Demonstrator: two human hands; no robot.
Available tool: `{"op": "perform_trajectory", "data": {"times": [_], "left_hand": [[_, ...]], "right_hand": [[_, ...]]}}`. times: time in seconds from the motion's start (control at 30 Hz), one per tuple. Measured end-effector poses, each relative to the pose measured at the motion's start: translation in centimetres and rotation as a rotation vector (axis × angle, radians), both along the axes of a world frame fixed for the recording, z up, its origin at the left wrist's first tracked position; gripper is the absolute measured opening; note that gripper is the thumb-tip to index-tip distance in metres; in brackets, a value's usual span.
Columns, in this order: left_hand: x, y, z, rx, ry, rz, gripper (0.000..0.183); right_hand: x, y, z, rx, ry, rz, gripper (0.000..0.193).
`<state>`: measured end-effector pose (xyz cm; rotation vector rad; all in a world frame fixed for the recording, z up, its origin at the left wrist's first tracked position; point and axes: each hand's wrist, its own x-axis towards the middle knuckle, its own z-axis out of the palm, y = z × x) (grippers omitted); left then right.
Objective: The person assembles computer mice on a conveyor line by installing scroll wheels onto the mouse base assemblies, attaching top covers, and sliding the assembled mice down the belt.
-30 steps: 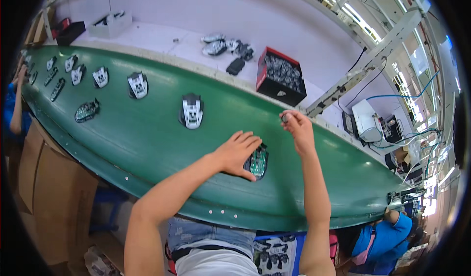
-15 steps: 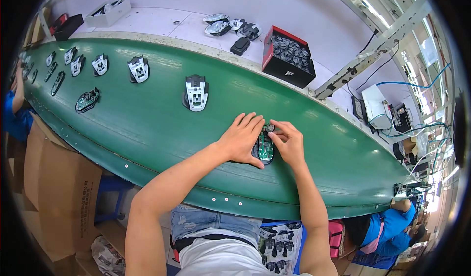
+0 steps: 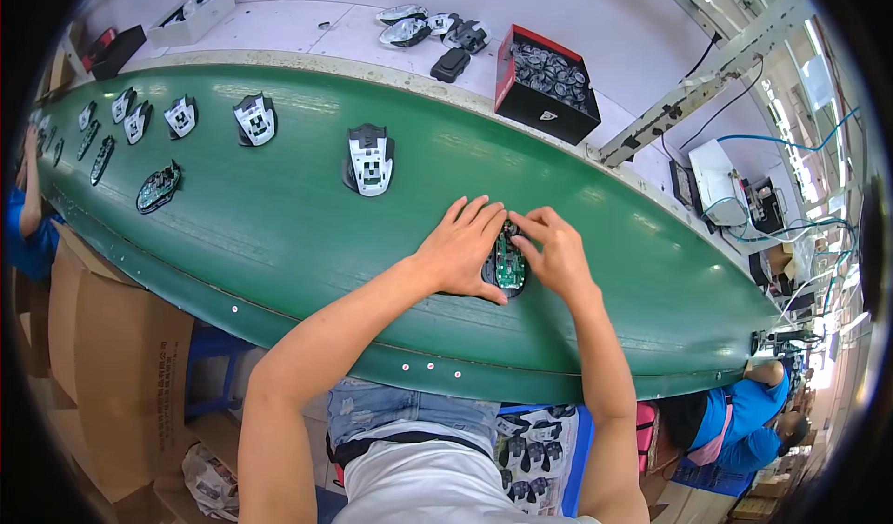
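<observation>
An opened computer mouse base with a green circuit board lies on the green belt in front of me. Along its left side my left hand grips it, fingers at the far end and thumb at the near end. My right hand is closed in a pinch at the far end of the board. Between those fingertips is a small round scroll wheel, mostly covered. Farther off, a white and black mouse shell rests on the belt.
Several more mouse shells and board-fitted bases lie along the belt to the left. A black and red box of round wheels stands on the back ledge. Co-workers in blue sit at left and right. A cardboard box stands lower left.
The scroll wheel, plainly seen before in my right fingers, is now lower in the far end of the mouse base and mostly hidden. My left hand keeps its grip.
</observation>
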<state>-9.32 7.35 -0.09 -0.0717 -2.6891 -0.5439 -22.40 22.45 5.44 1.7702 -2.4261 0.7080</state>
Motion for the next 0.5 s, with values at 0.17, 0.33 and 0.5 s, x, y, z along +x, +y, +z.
{"op": "perform_trajectory", "data": {"times": [0.17,0.33,0.5], "left_hand": [[-0.2,0.3,0.2,0.014,-0.029,-0.014,0.126],[0.1,0.1,0.1,0.007,-0.04,0.011,0.125],[0.4,0.5,0.5,0.023,-0.039,0.045,0.125]], "right_hand": [[-0.3,0.3,0.1,0.029,0.029,0.001,0.037],[-0.2,0.7,-2.9,-0.198,-0.364,-0.092,0.042],[-0.9,0.7,-3.4,-0.164,-0.272,-0.018,0.041]]}}
